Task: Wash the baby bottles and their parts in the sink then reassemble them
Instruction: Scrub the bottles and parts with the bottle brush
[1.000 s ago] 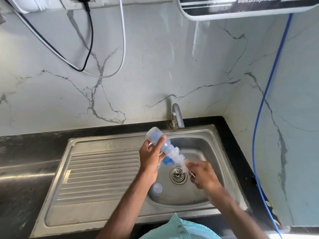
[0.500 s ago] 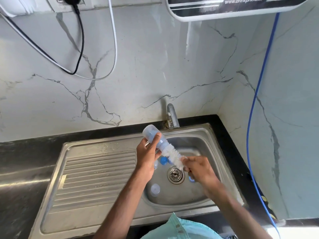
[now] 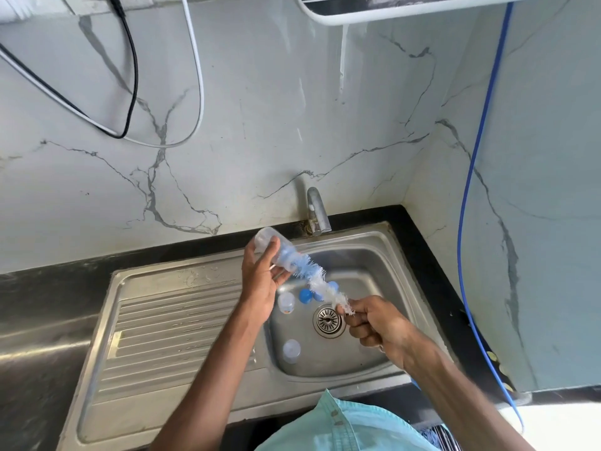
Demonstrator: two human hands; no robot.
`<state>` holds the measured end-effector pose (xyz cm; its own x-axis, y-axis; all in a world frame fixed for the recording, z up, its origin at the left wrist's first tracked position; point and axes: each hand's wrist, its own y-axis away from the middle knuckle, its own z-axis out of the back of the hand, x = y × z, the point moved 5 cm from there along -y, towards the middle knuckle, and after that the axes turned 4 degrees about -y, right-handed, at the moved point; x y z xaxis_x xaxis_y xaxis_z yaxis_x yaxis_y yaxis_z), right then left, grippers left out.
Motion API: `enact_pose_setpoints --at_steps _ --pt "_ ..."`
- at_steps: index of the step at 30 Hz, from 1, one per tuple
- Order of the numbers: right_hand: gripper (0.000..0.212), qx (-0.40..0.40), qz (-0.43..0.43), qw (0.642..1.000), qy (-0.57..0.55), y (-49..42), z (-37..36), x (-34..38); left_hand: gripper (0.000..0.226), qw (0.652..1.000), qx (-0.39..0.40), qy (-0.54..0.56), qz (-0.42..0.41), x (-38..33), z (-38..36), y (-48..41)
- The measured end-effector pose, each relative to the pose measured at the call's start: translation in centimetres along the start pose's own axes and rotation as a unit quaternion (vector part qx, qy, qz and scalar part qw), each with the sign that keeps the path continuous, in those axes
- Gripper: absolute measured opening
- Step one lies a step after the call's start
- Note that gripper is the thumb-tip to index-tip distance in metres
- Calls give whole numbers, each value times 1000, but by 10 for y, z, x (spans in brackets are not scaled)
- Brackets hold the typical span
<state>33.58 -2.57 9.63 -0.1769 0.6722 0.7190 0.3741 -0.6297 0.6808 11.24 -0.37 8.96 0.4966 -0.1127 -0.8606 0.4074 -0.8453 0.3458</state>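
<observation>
Where the right hand curls tight round the brush above the drain of the sink, its handle is hidden in the fist. Bristles slant up and left from that grip into the clear bottle, which the left hand clasps over the basin's far left corner. The brush tip inside is blurred.

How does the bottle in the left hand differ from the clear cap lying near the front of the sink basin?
The left hand has the bottle tilted in its grip; the clear cap lies loose on the sink basin floor. The brush held by the right hand enters the bottle; nothing touches the clear cap. The bottle looks longer, the clear cap short and domed. Both are see-through plastic.
</observation>
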Motion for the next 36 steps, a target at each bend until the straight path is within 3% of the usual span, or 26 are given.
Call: enact_pose_setpoints --at_steps 3,6,15,20,25,30,34,36 --pt "33 -49 30 997 51 0 0 8 54 997 62 -36 5 23 -14 9" --pt "34 -67 58 994 67 2 -2 12 52 999 44 -22 16 28 -8 9" --pt "42 -91 127 977 146 13 15 -1 48 983 -181 -5 -1 -13 81 -32" --pt "53 -77 174 971 143 13 11 6 48 996 -48 -70 38 -1 67 -11" --pt "26 -71 241 960 121 16 7 21 44 991 78 -33 104 18 23 27" --pt "26 -97 275 945 146 15 25 22 51 982 137 13 128 20 -4 46" --pt "25 -95 348 911 201 29 21 23 41 980 164 24 110 13 -15 55" --pt "22 -83 376 897 218 34 13 21 52 980 174 10 95 10 -20 57"
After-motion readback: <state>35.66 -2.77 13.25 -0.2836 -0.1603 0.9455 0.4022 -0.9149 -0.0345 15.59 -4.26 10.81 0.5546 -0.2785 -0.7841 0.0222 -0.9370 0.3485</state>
